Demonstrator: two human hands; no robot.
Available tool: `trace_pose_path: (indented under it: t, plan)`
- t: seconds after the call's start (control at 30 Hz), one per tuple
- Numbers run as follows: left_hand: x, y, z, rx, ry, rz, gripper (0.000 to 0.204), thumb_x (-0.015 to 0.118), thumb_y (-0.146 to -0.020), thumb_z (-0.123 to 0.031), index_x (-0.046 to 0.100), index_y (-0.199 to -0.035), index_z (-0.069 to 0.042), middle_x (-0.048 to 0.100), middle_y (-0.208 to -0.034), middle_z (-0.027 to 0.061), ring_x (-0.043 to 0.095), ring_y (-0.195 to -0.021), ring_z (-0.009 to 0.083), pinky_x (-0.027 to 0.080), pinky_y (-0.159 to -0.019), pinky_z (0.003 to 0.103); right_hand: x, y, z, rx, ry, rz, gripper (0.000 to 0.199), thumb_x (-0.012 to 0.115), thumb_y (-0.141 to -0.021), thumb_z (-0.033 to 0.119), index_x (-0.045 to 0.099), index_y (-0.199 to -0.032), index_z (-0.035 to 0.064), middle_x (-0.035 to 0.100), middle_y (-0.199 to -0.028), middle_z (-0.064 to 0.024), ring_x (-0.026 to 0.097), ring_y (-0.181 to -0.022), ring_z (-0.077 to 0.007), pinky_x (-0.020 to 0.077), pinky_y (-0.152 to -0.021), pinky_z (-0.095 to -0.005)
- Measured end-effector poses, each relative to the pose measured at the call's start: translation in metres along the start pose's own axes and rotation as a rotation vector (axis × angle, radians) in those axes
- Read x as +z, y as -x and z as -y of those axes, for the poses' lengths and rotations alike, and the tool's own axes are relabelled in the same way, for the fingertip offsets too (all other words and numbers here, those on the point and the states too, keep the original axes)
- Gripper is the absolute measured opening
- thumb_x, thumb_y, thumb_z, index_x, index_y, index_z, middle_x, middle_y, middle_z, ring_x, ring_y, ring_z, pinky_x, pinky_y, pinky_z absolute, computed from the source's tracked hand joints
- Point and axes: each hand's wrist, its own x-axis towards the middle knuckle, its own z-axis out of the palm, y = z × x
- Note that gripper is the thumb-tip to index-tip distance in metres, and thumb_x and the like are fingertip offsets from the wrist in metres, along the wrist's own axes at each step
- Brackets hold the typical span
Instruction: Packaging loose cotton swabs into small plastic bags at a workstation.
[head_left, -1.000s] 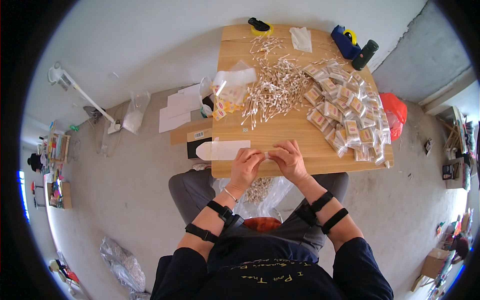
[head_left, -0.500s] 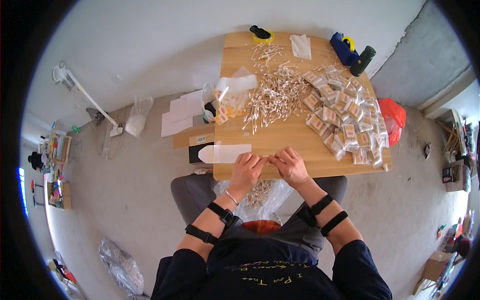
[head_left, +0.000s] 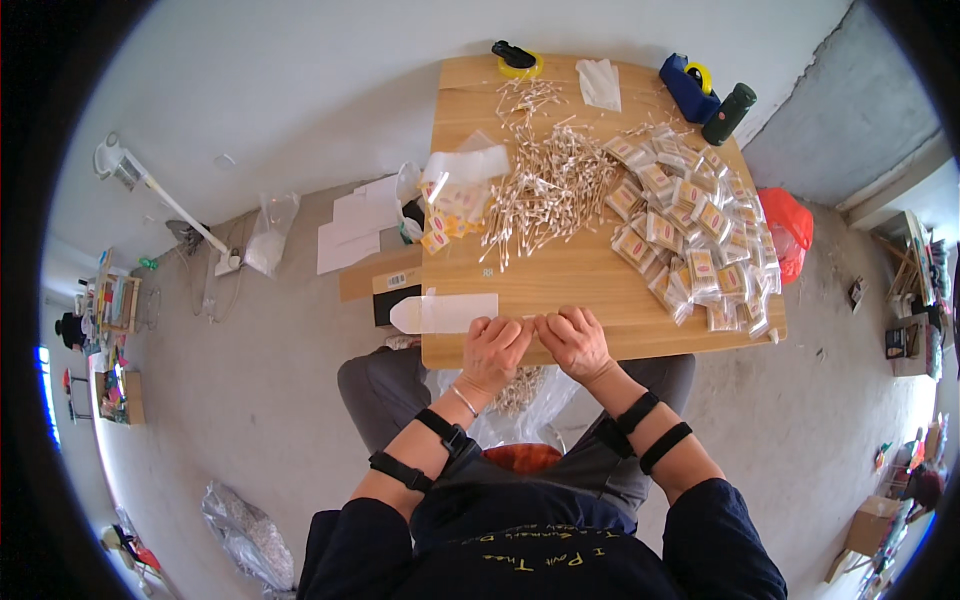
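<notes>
At the near edge of the table, my left hand [head_left: 494, 352] and my right hand [head_left: 575, 342] are close together with their fingers curled inward. Both pinch at one spot, where a small pale thing shows between the fingertips, too small to name. Left of my left hand lies a white paper strip [head_left: 450, 314] with a pointed end. Beyond my hands spreads a loose heap of cotton swabs [head_left: 550, 190]. To its right are many small clear packets of cotton swabs [head_left: 690, 235], piled together. Below my hands, a clear plastic bag [head_left: 545, 415] of swabs rests between my legs.
Yellow-and-white labels [head_left: 440, 232] and plastic sleeves [head_left: 470, 165] lie at the table's left edge. A tape roll [head_left: 520, 66], a tissue [head_left: 599, 85], a blue tape dispenser [head_left: 688, 90] and a dark green cylinder [head_left: 729, 115] stand along the back. A red bag [head_left: 787, 235] is at the right.
Both hands have curled their fingers tighter and turned slightly, still meeting at the table's near edge. The whole view has shifted a little; the things on the table look unchanged.
</notes>
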Motion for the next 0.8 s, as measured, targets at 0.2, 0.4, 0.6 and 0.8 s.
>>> trace_pose_path:
  t: [0.2,0.4,0.6,0.8]
  plan:
    - [-0.001,-0.001,-0.003,0.017,-0.053,-0.023,0.027,0.058,-0.079,-0.014,0.067,-0.105,-0.01,0.058,-0.088,-0.0051,0.056,-0.083,0.01,0.037,-0.078,0.03,0.001,0.002,-0.001,0.003,0.022,-0.016,0.026,0.057,-0.075,0.019,0.064,-0.097,0.0074,0.052,-0.089,-0.0019,0.054,-0.091,-0.0198,0.0466,-0.077,-0.0331]
    - [-0.009,-0.008,0.001,0.039,-0.126,-0.005,0.024,0.059,-0.08,-0.016,0.068,-0.102,-0.011,0.057,-0.086,-0.0058,0.056,-0.086,0.0094,0.035,-0.082,0.032,-0.001,-0.004,-0.002,0.056,-0.014,-0.032,0.026,0.058,-0.075,0.017,0.064,-0.098,0.0068,0.053,-0.09,-0.0026,0.054,-0.092,-0.0217,0.0464,-0.079,-0.0336]
    - [-0.011,-0.011,0.001,0.039,-0.138,-0.031,0.022,0.059,-0.08,-0.016,0.067,-0.1,-0.011,0.056,-0.085,-0.0055,0.056,-0.087,0.0084,0.035,-0.08,0.031,-0.006,-0.008,0.003,0.103,-0.044,0.008,0.032,0.062,-0.07,0.011,0.068,-0.101,0.0075,0.059,-0.095,-0.0024,0.057,-0.093,-0.0227,0.0481,-0.077,-0.0354]
    - [-0.003,-0.007,0.004,0.026,-0.099,0.06,0.021,0.059,-0.081,-0.015,0.067,-0.099,-0.01,0.058,-0.087,-0.0054,0.056,-0.084,0.0066,0.033,-0.076,0.03,0.001,-0.006,-0.001,0.062,-0.048,0.015,0.03,0.061,-0.072,0.014,0.067,-0.1,0.007,0.055,-0.091,-0.0017,0.056,-0.092,-0.021,0.0473,-0.076,-0.0339]
